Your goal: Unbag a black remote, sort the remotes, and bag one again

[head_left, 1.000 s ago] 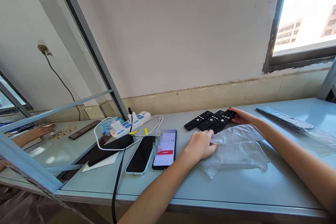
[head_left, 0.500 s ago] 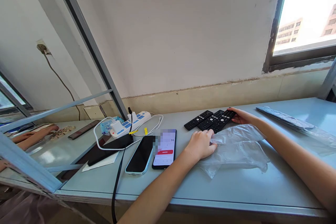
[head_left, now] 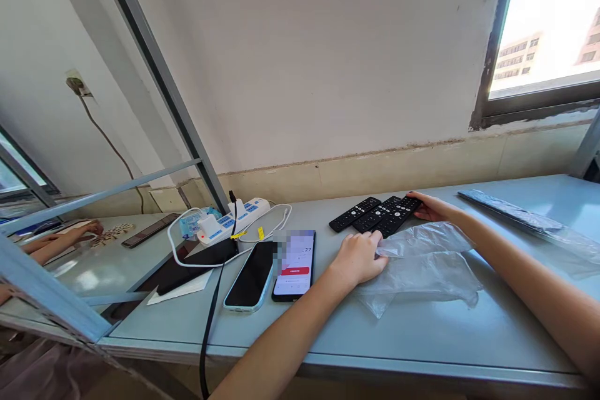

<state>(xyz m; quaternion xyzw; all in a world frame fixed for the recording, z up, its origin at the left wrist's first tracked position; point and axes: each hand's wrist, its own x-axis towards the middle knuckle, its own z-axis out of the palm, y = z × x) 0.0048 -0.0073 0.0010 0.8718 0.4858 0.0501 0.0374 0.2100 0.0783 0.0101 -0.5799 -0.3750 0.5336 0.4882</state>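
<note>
1. Two hands are working: our right hand (head_left: pixel 424 207) is pinching the far end of the rightmost remote (head_left: pixel 398 217); our left hand (head_left: pixel 360 256) is curling at its near end, pinching what, we cannot tell.
2. We are risking a scattered fan, since the remotes (head_left: pixel 355 214) are lying close together, and a snag, since the loose bag (head_left: pixel 431 275) is lying against our left fingers.
3. We are counting three remotes on the desk (head_left: pixel 445 344), two phones (head_left: pixel 248 278) beside our left arm, one power strip (head_left: pixel 250 209).

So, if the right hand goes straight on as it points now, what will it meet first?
Probably the nearest black remote, whose far end lies at the right hand; exact depth is hard to tell.
</note>
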